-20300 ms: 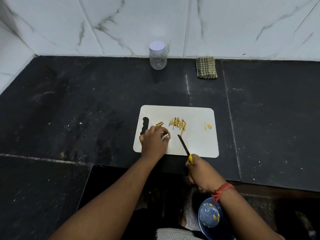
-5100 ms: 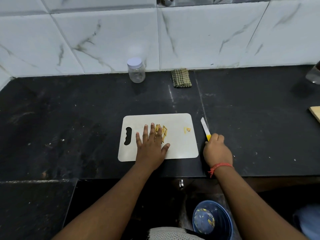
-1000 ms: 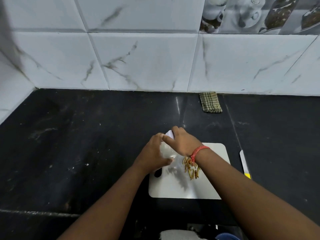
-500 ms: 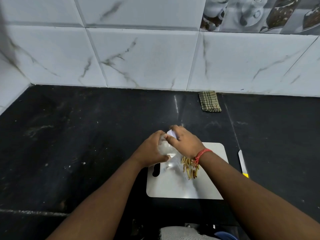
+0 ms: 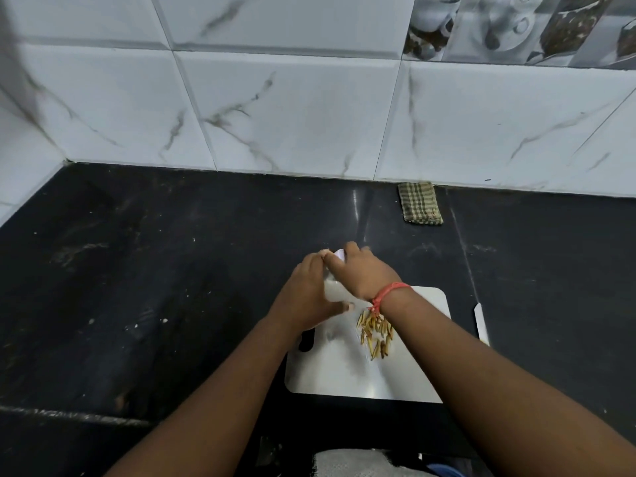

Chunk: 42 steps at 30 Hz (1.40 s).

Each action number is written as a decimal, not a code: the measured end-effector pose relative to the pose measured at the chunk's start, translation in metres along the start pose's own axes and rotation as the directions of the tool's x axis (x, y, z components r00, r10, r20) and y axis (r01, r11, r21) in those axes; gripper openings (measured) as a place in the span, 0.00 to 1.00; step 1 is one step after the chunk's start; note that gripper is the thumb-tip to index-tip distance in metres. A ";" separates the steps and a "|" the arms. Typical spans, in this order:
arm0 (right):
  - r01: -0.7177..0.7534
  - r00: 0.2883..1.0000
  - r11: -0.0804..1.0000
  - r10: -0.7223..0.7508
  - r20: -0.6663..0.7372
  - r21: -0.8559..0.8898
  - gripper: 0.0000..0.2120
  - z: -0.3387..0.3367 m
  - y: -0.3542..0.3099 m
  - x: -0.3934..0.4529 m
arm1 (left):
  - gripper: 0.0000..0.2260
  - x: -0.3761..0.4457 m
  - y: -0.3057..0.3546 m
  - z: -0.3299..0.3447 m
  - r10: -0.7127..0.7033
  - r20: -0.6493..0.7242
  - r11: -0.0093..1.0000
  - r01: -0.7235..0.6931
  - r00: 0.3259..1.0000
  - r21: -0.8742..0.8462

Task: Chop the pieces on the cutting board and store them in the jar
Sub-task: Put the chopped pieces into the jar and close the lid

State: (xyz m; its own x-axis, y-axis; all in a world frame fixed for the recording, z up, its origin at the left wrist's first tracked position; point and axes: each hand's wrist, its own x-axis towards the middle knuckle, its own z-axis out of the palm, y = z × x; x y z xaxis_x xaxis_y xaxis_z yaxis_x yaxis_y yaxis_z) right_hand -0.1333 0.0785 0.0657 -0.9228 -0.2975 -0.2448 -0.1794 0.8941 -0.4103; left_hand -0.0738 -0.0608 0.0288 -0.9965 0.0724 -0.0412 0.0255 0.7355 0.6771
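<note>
Holding the clear jar at the board's 11 o'clock corner, the left hand gripped its body while the right hand clasped the white lid. The jar looked light and probably slippery; the chopped pieces lay mid-board on the cutting board, small and loose.

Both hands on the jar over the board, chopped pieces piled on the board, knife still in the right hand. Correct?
Not quite: the head view shows the knife lying on the counter right of the cutting board. The right hand grips the jar's lid.

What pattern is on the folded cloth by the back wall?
The folded cloth has a green and cream check pattern, seen in the head view.
</note>
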 end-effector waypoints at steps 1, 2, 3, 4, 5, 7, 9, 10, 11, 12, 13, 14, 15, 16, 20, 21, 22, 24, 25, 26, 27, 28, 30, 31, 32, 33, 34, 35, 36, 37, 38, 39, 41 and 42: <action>0.004 1.000 0.999 -0.003 0.009 -0.034 0.42 0.004 -0.002 0.004 | 0.42 0.001 0.001 0.002 -0.003 -0.038 1.000 0.002 0.999 -0.025; 0.008 1.000 0.998 -0.008 0.002 -0.056 0.42 0.006 -0.005 0.006 | 0.38 0.001 0.003 0.002 -0.014 -0.065 0.998 0.010 0.998 -0.061; 0.015 1.000 0.998 -0.016 -0.022 -0.062 0.39 0.008 -0.006 0.006 | 0.34 0.001 0.004 0.000 -0.036 -0.081 0.995 0.028 0.996 -0.098; 0.012 0.998 0.999 -0.015 -0.056 -0.049 0.34 0.008 -0.009 0.005 | 0.32 0.000 0.005 -0.002 -0.054 -0.086 0.991 0.043 0.995 -0.126; 0.003 0.996 1.000 -0.005 -0.093 -0.025 0.30 0.007 -0.011 0.002 | 0.30 0.000 0.005 -0.004 -0.069 -0.084 0.988 0.057 0.994 -0.142; 0.011 0.989 1.000 -0.012 -0.144 -0.009 0.24 0.006 -0.015 0.000 | 0.27 -0.002 0.003 -0.007 -0.088 -0.091 0.986 0.074 0.992 -0.153; 0.047 0.987 0.999 -0.051 -0.155 -0.024 0.23 0.006 -0.016 0.001 | 0.26 -0.002 0.002 -0.006 -0.090 -0.094 0.985 0.074 0.991 -0.159; 0.067 0.986 0.998 -0.069 -0.154 -0.019 0.22 0.006 -0.014 0.002 | 0.26 -0.001 0.001 -0.006 -0.090 -0.092 0.984 0.074 0.992 -0.163; 0.089 0.983 0.996 -0.089 -0.158 -0.005 0.22 0.006 -0.012 0.003 | 0.25 0.000 0.000 -0.005 -0.092 -0.088 0.983 0.076 0.992 -0.170; 0.120 0.979 0.993 -0.117 -0.166 0.010 0.22 0.006 -0.009 0.004 | 0.25 0.000 -0.001 -0.006 -0.093 -0.084 0.981 0.077 0.992 -0.178; 0.164 0.971 0.986 -0.158 -0.178 0.019 0.23 0.006 -0.006 0.004 | 0.25 0.001 -0.002 -0.007 -0.099 -0.075 0.979 0.084 0.992 -0.187; 0.216 0.960 0.976 -0.209 -0.186 0.015 0.22 0.005 -0.004 0.003 | 0.25 0.001 -0.003 -0.009 -0.104 -0.062 0.976 0.090 0.993 -0.199; 0.270 0.946 0.963 -0.265 -0.186 0.005 0.22 0.005 -0.003 0.004 | 0.25 0.003 -0.004 -0.011 -0.112 -0.043 0.972 0.100 0.993 -0.212; 0.320 0.932 0.947 -0.316 -0.178 -0.004 0.22 0.003 -0.003 0.005 | 0.27 0.003 -0.005 -0.014 -0.118 -0.025 0.968 0.109 0.993 -0.227; 0.519 0.850 0.854 -0.521 -0.077 -0.045 0.23 -0.006 0.002 0.011 | 0.37 0.001 -0.008 -0.020 -0.123 0.025 0.948 0.125 0.992 -0.292; 0.559 0.826 0.827 -0.562 -0.040 -0.060 0.23 -0.010 0.003 0.012 | 0.39 0.000 -0.008 -0.020 -0.115 0.037 0.945 0.121 0.993 -0.305; 0.585 0.810 0.808 -0.587 -0.003 -0.064 0.23 -0.015 0.004 0.013 | 0.40 0.001 -0.008 -0.020 -0.106 0.046 0.943 0.115 0.993 -0.313; 0.609 0.792 0.793 -0.608 0.055 -0.013 0.22 -0.026 0.005 0.013 | 0.42 0.002 -0.009 -0.020 -0.093 0.048 0.940 0.104 0.995 -0.326; 0.610 0.788 0.791 -0.611 0.070 0.036 0.23 -0.030 0.004 0.013 | 0.43 0.003 -0.010 -0.020 -0.089 0.046 0.939 0.099 0.995 -0.330; 0.595 0.797 0.799 -0.600 0.071 0.086 0.25 -0.034 0.002 0.011 | 0.42 0.003 -0.010 -0.020 -0.086 0.044 0.937 0.096 0.995 -0.336; 0.556 0.823 0.824 -0.564 0.064 0.109 0.26 -0.036 0.002 0.012 | 0.40 0.002 -0.011 -0.019 -0.092 0.041 0.935 0.101 0.995 -0.341; 0.496 0.863 0.864 -0.501 0.059 0.089 0.28 -0.037 0.001 0.012 | 0.38 0.000 -0.012 -0.019 -0.103 0.035 0.932 0.109 0.994 -0.345; 0.365 0.929 0.930 -0.361 0.078 -0.042 0.32 -0.038 0.000 0.015 | 0.37 -0.002 -0.013 -0.017 -0.114 0.015 0.930 0.112 0.993 -0.351; 0.325 0.943 0.943 -0.317 0.106 -0.076 0.31 -0.038 0.000 0.015 | 0.36 -0.002 -0.014 -0.016 -0.113 0.006 0.931 0.108 0.994 -0.349; 0.307 0.944 0.950 -0.297 0.143 -0.051 0.28 -0.039 -0.001 0.015 | 0.36 -0.002 -0.014 -0.015 -0.110 0.004 0.933 0.105 0.994 -0.345; 0.303 0.937 0.953 -0.301 0.176 0.018 0.25 -0.040 -0.002 0.014 | 0.36 -0.001 -0.014 -0.015 -0.106 0.007 0.935 0.102 0.994 -0.339; 0.307 0.923 0.947 -0.320 0.213 0.094 0.24 -0.043 -0.003 0.012 | 0.36 -0.001 -0.014 -0.015 -0.102 0.012 0.939 0.100 0.995 -0.330; 0.315 0.905 0.934 -0.349 0.243 0.167 0.26 -0.047 -0.003 0.011 | 0.37 -0.001 -0.014 -0.015 -0.099 0.015 0.942 0.099 0.995 -0.320; 0.316 0.891 0.921 -0.371 0.261 0.228 0.30 -0.050 -0.002 0.009 | 0.37 -0.001 -0.015 -0.015 -0.098 0.016 0.945 0.098 0.995 -0.313; 0.312 0.889 0.911 -0.380 0.255 0.269 0.33 -0.052 -0.002 0.008 | 0.38 -0.001 -0.015 -0.015 -0.100 0.013 0.944 0.099 0.995 -0.314; 0.306 0.901 0.914 -0.368 0.230 0.266 0.34 -0.053 -0.003 0.008 | 0.38 -0.002 -0.015 -0.015 -0.105 0.012 0.941 0.103 0.994 -0.323; 0.301 0.920 0.930 -0.342 0.190 0.212 0.34 -0.050 -0.004 0.009 | 0.38 -0.002 -0.016 -0.015 -0.112 0.012 0.938 0.109 0.994 -0.329; 0.294 0.944 0.954 -0.299 0.141 0.051 0.29 -0.046 -0.004 0.012 | 0.38 -0.003 -0.016 -0.014 -0.121 0.011 0.936 0.118 0.993 -0.333; 0.294 0.944 0.956 -0.294 0.147 0.024 0.27 -0.045 -0.005 0.012 | 0.38 -0.003 -0.016 -0.014 -0.120 0.010 0.936 0.116 0.993 -0.333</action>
State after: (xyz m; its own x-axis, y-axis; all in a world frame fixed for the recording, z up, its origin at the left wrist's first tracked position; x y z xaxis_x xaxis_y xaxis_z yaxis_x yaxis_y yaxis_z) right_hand -0.1592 0.0858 0.1044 -0.7684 -0.5933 -0.2398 -0.4345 0.7588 -0.4852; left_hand -0.0725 -0.0824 0.0284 -0.9916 -0.0098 -0.1292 -0.1185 0.4724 0.8734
